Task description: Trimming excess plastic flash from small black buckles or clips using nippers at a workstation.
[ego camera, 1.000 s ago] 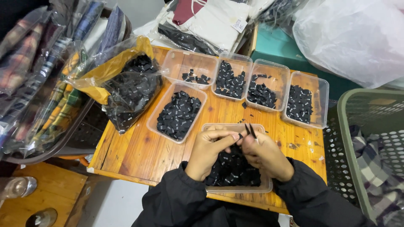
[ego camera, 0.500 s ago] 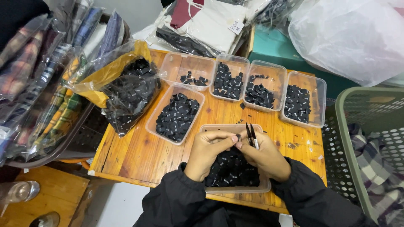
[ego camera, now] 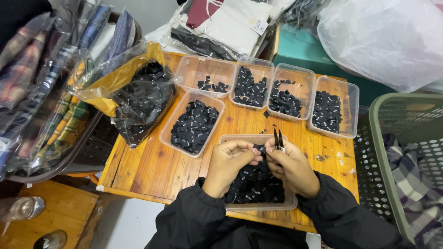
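Both hands sit slightly lower than before. Bagged plaid cloth (ego camera: 41,92) lies leftmost; on the wooden worktop (ego camera: 147,166), the left hand (ego camera: 229,162) pinches a black label (ego camera: 260,148) over its tray (ego camera: 290,203); the right hand (ego camera: 293,168) grips tweezers (ego camera: 278,138). A green basket (ego camera: 392,152) stands right.

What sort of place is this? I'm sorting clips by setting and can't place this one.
Probably a small garment workshop or packing room. Clear trays of small black fabric labels sit on a wooden table, with bagged plaid clothing stacked alongside and a green laundry basket.
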